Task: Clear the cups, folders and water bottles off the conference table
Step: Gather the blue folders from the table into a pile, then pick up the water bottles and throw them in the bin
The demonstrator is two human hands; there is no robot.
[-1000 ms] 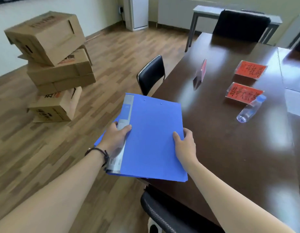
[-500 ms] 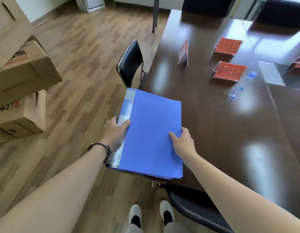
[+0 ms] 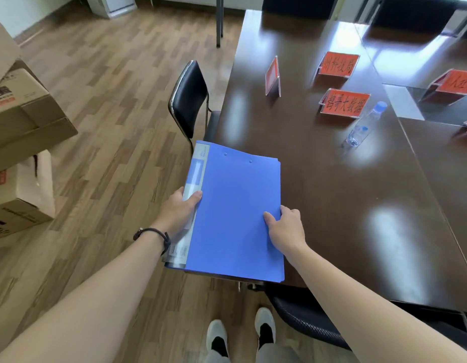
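Blue folder (image 3: 237,213) still gripped by both hands' fingers (image 3: 194,196) (spine left), now nearer the table (image 3: 331,192) edge, bottle (image 3: 364,125) unmoved.

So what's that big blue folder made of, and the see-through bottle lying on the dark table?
The big blue folder looks like thin matte plastic: smooth and evenly coloured, with a clear pocket on the spine. It could be coated card. The see-through bottle looks like clear glossy plastic with a pale blue cap. The dark table looks like polished wood or veneer, mirroring window light.
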